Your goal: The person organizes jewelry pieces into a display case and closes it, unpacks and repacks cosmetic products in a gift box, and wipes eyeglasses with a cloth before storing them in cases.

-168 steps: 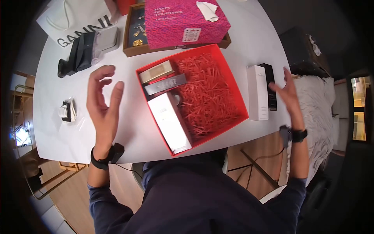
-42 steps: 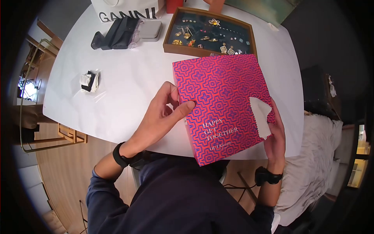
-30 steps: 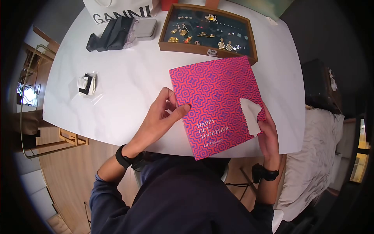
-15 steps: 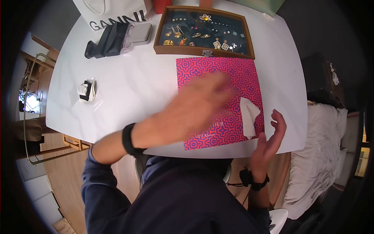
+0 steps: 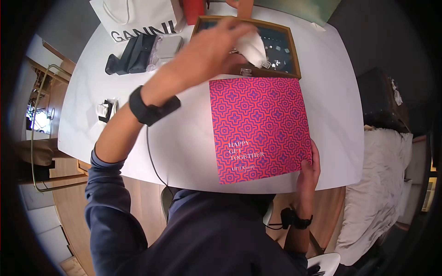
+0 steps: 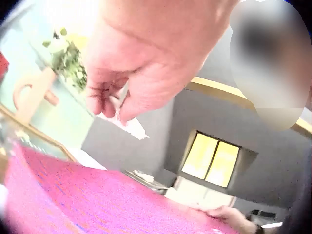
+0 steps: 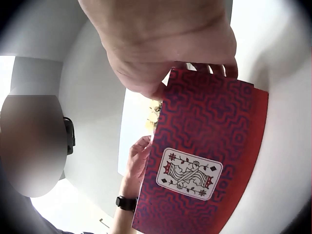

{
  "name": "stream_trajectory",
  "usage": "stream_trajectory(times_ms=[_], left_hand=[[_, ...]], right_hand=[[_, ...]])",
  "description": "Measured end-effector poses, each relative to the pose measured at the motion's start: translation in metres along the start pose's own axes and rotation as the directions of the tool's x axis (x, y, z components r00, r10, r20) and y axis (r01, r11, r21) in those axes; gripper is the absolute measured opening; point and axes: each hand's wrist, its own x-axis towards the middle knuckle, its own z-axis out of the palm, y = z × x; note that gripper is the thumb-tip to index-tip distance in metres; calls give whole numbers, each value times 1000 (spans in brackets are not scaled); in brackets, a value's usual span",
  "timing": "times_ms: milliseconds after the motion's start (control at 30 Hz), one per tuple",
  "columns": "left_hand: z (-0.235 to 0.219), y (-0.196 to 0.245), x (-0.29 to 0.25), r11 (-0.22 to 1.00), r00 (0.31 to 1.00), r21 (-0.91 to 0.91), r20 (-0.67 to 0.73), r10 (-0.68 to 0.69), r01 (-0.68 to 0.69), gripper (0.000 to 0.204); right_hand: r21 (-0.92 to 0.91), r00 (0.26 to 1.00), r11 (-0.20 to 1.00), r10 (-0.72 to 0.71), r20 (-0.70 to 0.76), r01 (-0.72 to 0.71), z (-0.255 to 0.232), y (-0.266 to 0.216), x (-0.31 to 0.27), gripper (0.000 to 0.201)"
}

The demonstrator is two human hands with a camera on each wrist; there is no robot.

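The closed pink patterned box (image 5: 260, 122) lies on the white table near its front edge. My left hand (image 5: 202, 57) pinches a white cloth (image 5: 254, 49) above the glass-topped jewellery case (image 5: 295, 57); the cloth hangs from the fingertips in the left wrist view (image 6: 129, 127). At the box's lower right corner is my right hand (image 5: 309, 170). In the right wrist view that hand (image 7: 170, 44) grips the box's edge, its fingers partly hidden behind the box, whose side (image 7: 209, 117) bears a white playing-card label (image 7: 189, 174).
A white paper bag (image 5: 138, 20) and a red item (image 5: 194, 11) stand at the back. Black cases (image 5: 136, 54) and a grey case (image 5: 170, 46) lie left of the jewellery case. A small black and white packet (image 5: 105, 110) lies at the left.
The pink box has come from atop the jewellery case to the front; the open red box is no longer visible. My left hand has lifted the cloth off and away; my right hand regripped the box.
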Motion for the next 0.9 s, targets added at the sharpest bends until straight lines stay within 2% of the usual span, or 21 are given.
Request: stream_trajectory(times_ms=[67, 100, 133, 167, 200, 233, 267, 333, 367, 400, 467, 500, 567, 633, 667, 700, 733, 767, 833, 867, 900], left_hand=[[-20, -4, -17, 951, 980, 294, -198, -34, 93, 36], [-23, -1, -34, 934, 951, 200, -159, -267, 295, 42], [-22, 6, -56, 863, 870, 114, -96, -484, 492, 49], [-24, 14, -81, 761, 745, 9, 197, -637, 648, 57], [-23, 23, -100, 614, 550, -33, 485, -680, 789, 65], [-13, 40, -116, 459, 490, -228, 629, -604, 858, 72], [-4, 56, -129, 245, 450, -378, 748, -487, 893, 80], [3, 89, -111, 455, 420, -165, 728, -542, 875, 72], [12, 89, -111, 401, 430, -232, 735, -524, 886, 74], [23, 89, -108, 407, 435, -234, 736, -520, 883, 74], [48, 90, -97, 386, 530, -382, 734, -426, 839, 76], [63, 94, -86, 372, 538, -404, 740, -403, 835, 79], [93, 97, -58, 450, 576, -412, 749, -328, 792, 79], [118, 101, -32, 467, 694, -537, 661, -284, 703, 76], [133, 101, -22, 466, 695, -540, 663, -277, 701, 76], [151, 99, -14, 447, 735, -597, 626, -260, 667, 70], [159, 94, -7, 429, 772, -649, 587, -243, 628, 64], [158, 85, -2, 429, 773, -651, 589, -236, 627, 64], [148, 53, 9, 783, 934, -512, 250, -257, 352, 49], [144, 22, 9, 895, 982, -405, 43, -186, 187, 33], [130, -9, 11, 937, 979, -290, 4, -204, 196, 24]], right_hand=[[97, 999, 995, -26, -39, 29, 3, 5, 2, 64], [102, 999, 994, -23, -38, 27, 3, 8, 1, 64], [184, 998, 982, 42, -35, -35, 0, 12, -1, 66], [263, 994, 960, 107, -26, -96, -1, 15, -2, 67], [272, 994, 958, 107, -31, -95, 1, 15, -1, 67], [248, 990, 962, 131, -55, -114, 2, 12, -2, 67], [221, 985, 966, 157, -77, -136, 2, 11, -4, 66], [226, 986, 969, 128, -108, -101, -3, 14, -6, 65], [227, 986, 972, 91, -136, -59, -7, 15, -6, 63], [226, 986, 973, 86, -142, -52, -18, 18, -7, 63], [192, 966, 981, 42, -254, 8, -48, 29, -11, 61], [138, 937, 990, 34, -347, 15, -59, 31, -12, 55], [184, 909, 982, 34, -414, 47, -83, 26, -9, 53], [227, 875, 970, 38, -483, 83, -109, 23, 1, 52], [240, 852, 966, 45, -522, 96, -125, 23, 11, 52], [253, 827, 961, 52, -559, 111, -141, 23, 23, 51], [247, 832, 962, 38, -554, 120, -158, 26, 38, 50], [239, 837, 962, 24, -546, 128, -172, 29, 57, 49], [224, 776, 962, 21, -630, 156, -186, 35, 99, 48], [208, 779, 967, 15, -627, 149, -187, 32, 123, 46], [194, 783, 971, 9, -623, 143, -187, 29, 145, 45]])
